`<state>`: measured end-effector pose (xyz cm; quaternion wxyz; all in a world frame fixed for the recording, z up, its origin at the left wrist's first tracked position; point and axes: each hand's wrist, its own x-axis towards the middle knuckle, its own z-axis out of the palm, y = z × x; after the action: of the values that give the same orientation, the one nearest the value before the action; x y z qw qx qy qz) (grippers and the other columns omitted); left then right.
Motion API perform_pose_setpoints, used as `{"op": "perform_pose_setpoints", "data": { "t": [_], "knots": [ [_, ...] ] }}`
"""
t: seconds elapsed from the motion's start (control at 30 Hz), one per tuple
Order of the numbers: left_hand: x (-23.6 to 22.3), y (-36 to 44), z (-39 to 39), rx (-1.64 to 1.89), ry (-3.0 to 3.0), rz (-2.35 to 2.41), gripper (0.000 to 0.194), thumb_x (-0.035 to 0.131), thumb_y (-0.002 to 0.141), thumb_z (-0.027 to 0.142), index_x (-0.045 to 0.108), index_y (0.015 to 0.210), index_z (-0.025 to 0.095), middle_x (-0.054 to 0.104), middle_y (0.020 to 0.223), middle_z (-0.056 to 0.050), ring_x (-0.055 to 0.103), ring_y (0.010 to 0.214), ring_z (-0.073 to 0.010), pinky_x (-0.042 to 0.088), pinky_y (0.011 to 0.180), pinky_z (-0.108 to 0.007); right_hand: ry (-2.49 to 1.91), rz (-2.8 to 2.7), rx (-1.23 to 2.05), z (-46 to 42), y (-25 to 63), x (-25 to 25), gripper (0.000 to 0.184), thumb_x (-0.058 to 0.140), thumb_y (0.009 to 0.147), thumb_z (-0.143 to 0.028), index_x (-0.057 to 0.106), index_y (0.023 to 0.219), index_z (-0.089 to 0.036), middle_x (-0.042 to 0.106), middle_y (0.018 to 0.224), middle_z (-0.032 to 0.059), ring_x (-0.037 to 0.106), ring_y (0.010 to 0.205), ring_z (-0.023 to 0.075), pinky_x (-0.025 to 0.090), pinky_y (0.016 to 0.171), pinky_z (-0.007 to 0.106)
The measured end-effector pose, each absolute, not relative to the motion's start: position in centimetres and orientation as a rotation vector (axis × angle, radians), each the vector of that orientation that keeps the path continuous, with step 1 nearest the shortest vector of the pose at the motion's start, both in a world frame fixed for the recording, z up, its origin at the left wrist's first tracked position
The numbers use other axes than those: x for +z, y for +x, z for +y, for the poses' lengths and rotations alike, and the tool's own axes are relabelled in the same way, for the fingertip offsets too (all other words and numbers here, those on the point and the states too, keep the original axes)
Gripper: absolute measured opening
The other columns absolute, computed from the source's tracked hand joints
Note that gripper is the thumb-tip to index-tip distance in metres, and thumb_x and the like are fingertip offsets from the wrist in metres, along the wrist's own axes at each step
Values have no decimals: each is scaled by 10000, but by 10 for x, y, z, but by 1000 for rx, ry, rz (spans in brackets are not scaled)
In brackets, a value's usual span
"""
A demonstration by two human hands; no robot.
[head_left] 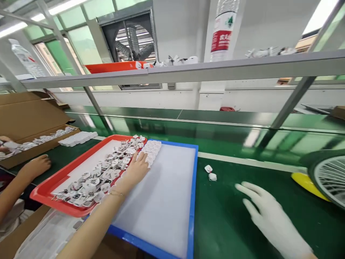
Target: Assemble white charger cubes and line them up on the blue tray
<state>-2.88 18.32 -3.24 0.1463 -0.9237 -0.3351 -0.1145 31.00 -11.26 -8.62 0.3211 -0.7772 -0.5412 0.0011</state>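
My left hand (138, 168), bare, reaches over the edge between two trays, fingers apart, at a row of small white plastic pieces (153, 148). Whether its fingertips touch them I cannot tell. Under and left of it lies a red tray (51, 187) heaped with small white parts (94, 181) that show bits of metal and wire. The blue-rimmed tray (172, 194) has the white pieces lined up along its left side. My right hand (265, 212), in a white glove, hovers above the green bench with fingers spread and nothing in them. Nearby lie two small white parts (210, 173).
A fan with a wire guard (331, 176) and yellow base stands at right. Another person's hand (36, 167) rests at left near an open cardboard box (40, 144) and stacked white pieces (78, 138). Overhead runs a shelf (183, 73) carrying a bottle (222, 32).
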Motion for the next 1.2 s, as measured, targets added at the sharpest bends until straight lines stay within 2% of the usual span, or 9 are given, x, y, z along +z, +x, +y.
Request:
{"op": "perform_pose_setpoints", "data": {
  "t": [0.1, 0.23, 0.37, 0.5, 0.67, 0.8, 1.0, 1.1, 1.2],
  "knots": [
    [-36, -18, 187, -382, -2663, -1004, 138, 576, 709, 102, 697, 680, 160, 599, 1188, -169, 456, 1203, -372, 214, 1074, -575, -1879, -1717, 190, -66, 307, -79, 448, 472, 858, -59, 595, 1220, -293, 520, 1309, 78, 521, 1132, 274, 435, 949, 461],
    [-25, -4, 168, -467, -2666, -1059, 133, 562, 729, 98, 681, 701, 151, 609, 1143, -179, 465, 1194, -382, 243, 1045, -590, -1775, -1700, 233, -27, 297, -67, 244, 561, 914, -249, 592, 1156, -238, 558, 1227, 73, 579, 1012, 213, 497, 859, 381],
    [-3, 8, 125, -465, -2758, -1071, 137, 508, 812, 159, 644, 824, 161, 647, 944, -117, 617, 925, -277, 469, 835, -423, -1686, -1602, 266, -40, 294, -69, 222, 534, 933, -357, 598, 1101, -229, 575, 1170, 69, 584, 981, 198, 500, 835, 359],
    [21, 25, 68, -511, -2993, -1022, 238, 460, 890, 257, 521, 1115, 208, 633, 959, -47, 630, 770, -162, 499, 706, -283, -1606, -1378, 393, -71, 304, -80, 344, 482, 913, -491, 619, 1105, -241, 622, 1094, 79, 594, 957, 247, 472, 862, 448],
    [37, 73, 12, -1206, -3771, -741, 278, 544, 875, 238, 431, 1129, 244, 540, 1269, -88, 598, 1077, -190, 489, 883, -322, -1068, -661, 784, -95, 313, -67, 412, 585, 821, -533, 629, 1122, -255, 597, 1176, 99, 568, 1012, 269, 455, 870, 445],
    [22, 122, -5, -1568, -3991, -534, 255, 638, 797, 183, 538, 1025, 238, 526, 1316, -74, 569, 1133, -215, 477, 921, -342, -817, -472, 931, -86, 321, -58, 400, 706, 764, -438, 612, 1123, -290, 606, 1156, 67, 553, 739, 146, 479, 681, 316],
    [-38, 161, 10, -1567, -4115, -1219, 477, 759, 673, 244, 585, 1116, 202, 689, 1030, -75, 647, 793, -175, 537, 728, -323, -871, -451, 1000, -71, 336, -93, 451, 680, 742, -569, 683, 949, -169, 630, 726, 41, 324, 426, 63, 327, 422, 233],
    [-61, 163, 24, -1389, -4142, -1650, 511, 773, 650, 250, 567, 1109, 164, 685, 985, -77, 601, 637, -123, 532, 580, -278, -904, -455, 1052, -74, 337, -105, 500, 680, 738, -585, 709, 881, -107, 573, 566, 27, 350, 407, 72, 300, 394, 225],
    [-68, 162, 32, -1391, -4083, -1821, 461, 744, 691, 288, 557, 1090, 152, 659, 983, -73, 580, 622, -108, 524, 544, -261, -900, -423, 1079, -79, 334, -99, 475, 665, 769, -566, 704, 979, -142, 635, 684, 47, 464, 496, 89, 399, 463, 218]
  ]
}}
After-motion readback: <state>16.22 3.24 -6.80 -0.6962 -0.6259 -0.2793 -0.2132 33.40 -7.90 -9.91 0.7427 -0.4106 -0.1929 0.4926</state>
